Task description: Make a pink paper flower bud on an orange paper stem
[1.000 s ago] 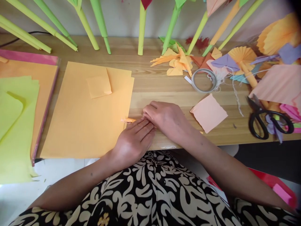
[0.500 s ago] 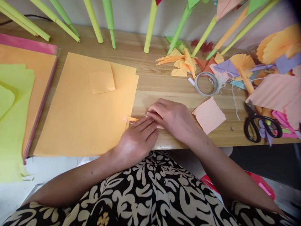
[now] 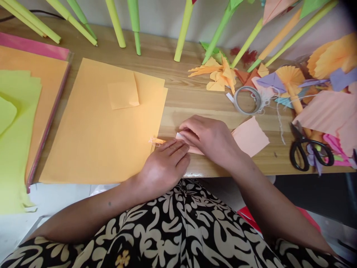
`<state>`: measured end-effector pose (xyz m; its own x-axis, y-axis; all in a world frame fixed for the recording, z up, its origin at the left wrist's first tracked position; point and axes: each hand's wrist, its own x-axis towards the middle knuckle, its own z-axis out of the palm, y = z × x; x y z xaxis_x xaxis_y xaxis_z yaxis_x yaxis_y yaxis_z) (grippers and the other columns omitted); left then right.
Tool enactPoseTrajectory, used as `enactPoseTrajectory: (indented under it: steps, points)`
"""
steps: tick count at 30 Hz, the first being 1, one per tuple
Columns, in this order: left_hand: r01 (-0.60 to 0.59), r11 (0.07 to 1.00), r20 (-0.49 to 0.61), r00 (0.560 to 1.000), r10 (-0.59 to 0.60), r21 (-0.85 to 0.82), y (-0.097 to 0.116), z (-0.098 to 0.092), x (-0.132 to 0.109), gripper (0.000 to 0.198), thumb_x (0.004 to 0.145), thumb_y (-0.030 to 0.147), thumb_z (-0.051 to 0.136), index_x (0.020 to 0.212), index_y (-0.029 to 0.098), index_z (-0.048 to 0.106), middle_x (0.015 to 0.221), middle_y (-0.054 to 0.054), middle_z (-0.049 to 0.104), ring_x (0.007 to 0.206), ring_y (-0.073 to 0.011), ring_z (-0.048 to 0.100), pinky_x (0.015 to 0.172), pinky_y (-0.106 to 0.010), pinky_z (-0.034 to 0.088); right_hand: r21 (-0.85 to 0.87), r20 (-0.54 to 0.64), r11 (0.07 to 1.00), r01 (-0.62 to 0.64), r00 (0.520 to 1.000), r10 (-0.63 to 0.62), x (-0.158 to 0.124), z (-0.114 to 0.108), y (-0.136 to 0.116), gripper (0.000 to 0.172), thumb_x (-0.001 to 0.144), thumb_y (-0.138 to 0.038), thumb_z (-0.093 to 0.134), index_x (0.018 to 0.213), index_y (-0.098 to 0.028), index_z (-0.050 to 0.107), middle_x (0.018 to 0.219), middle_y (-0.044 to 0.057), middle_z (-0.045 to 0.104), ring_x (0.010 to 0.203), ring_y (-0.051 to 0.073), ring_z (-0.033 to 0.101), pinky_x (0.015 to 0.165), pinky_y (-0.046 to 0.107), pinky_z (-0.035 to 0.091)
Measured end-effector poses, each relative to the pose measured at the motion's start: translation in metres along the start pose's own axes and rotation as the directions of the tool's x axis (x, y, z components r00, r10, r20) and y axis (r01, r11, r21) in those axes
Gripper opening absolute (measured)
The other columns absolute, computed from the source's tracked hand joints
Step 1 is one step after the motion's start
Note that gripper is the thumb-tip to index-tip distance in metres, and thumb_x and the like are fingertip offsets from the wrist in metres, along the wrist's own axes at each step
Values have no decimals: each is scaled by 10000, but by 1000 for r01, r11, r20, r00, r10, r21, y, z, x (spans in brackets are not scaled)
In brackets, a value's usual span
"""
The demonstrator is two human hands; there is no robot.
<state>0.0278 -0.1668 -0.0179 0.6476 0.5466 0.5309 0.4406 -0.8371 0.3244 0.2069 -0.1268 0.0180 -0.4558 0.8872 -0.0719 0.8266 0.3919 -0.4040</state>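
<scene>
My left hand (image 3: 167,160) lies flat near the table's front edge, fingers stretched out together over a small piece of pink paper (image 3: 195,150). Just above those fingertips, my right hand (image 3: 210,137) is curled with its fingers pinched at the pink paper. A short pale strip (image 3: 179,136) shows between the two hands; its kind is unclear. Most of the pink paper is hidden under my hands. A thin rolled orange piece tied with string (image 3: 157,141) pokes out left of my left fingers. Beside my right wrist lies another pink paper square (image 3: 251,136).
Large orange sheets (image 3: 97,149) bear a small orange square (image 3: 123,91). A tape roll (image 3: 247,100), black-handled scissors (image 3: 299,149) and folded paper flowers (image 3: 223,72) lie right. Rolled paper stems (image 3: 184,31) lean along the back wall. Yellow-green sheets (image 3: 16,149) lie left.
My right hand has shifted slightly right, and more of the pale strip and pink paper shows. It now overlaps the pink square's left side. My left hand stays flat. The view has shifted slightly.
</scene>
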Motion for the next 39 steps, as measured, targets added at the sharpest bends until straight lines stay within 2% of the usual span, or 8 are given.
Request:
enactPoseTrajectory:
  steps: [8, 14, 18, 21, 29, 36, 39]
  points:
    - [3, 1000, 0, 1000, -3, 1, -1, 0, 0, 211, 929, 83, 512, 889, 66, 719, 1034, -163, 769, 1028, -270, 734, 956, -439, 602, 19, 69, 1000, 6, 998, -7, 2, 1, -5, 141, 977, -210, 523, 893, -164, 627, 891, 40, 656, 790, 142, 583, 661, 255, 357]
    - [-3, 1000, -18, 1000, 3, 4, 0, -1, 1, 205, 913, 71, 520, 867, 53, 719, 991, -157, 776, 987, -276, 745, 931, -432, 615, -81, -14, 996, -43, 999, 42, 5, 6, 2, 167, 949, -151, 504, 844, -154, 633, 846, 41, 647, 711, 137, 545, 619, 266, 339]
    - [-3, 1000, -23, 1000, 3, 8, 0, -1, 1, 204, 917, 71, 517, 854, 69, 711, 1000, -146, 777, 988, -264, 746, 926, -424, 616, 2, -34, 1000, 24, 999, -23, -1, 2, 4, 195, 987, -234, 516, 859, -161, 644, 863, 38, 659, 749, 136, 575, 649, 262, 356]
    - [4, 1000, -19, 1000, -4, 12, 0, -1, 1, 202, 919, 74, 517, 855, 71, 709, 1008, -153, 775, 1012, -265, 740, 941, -422, 609, 8, -6, 999, 48, 999, -48, -4, -1, 0, 205, 993, -224, 510, 854, -167, 650, 866, 36, 664, 767, 137, 584, 648, 262, 350]
    - [11, 1000, -14, 1000, -11, -11, -2, 0, 0, 206, 925, 80, 505, 860, 82, 701, 1026, -151, 770, 1036, -259, 731, 947, -430, 605, -168, 124, 985, -30, 991, 51, 6, -7, -14, 205, 969, -180, 520, 843, -163, 681, 857, 42, 689, 780, 159, 606, 604, 282, 307]
    - [18, 999, -27, 999, -19, -41, -1, 1, 1, 202, 926, 75, 502, 834, 83, 682, 936, -131, 768, 950, -238, 744, 964, -411, 595, -326, 182, 943, -70, 974, 135, 10, -14, -32, 171, 937, -141, 519, 864, -155, 673, 871, 74, 696, 741, 179, 593, 562, 309, 243]
    - [17, 999, -33, 999, -18, -38, -2, 2, 1, 199, 922, 73, 502, 826, 94, 674, 914, -116, 765, 917, -227, 746, 963, -402, 595, -333, 185, 940, -78, 972, 146, 12, -13, -33, 178, 931, -140, 511, 854, -153, 671, 874, 88, 705, 716, 181, 585, 555, 316, 231]
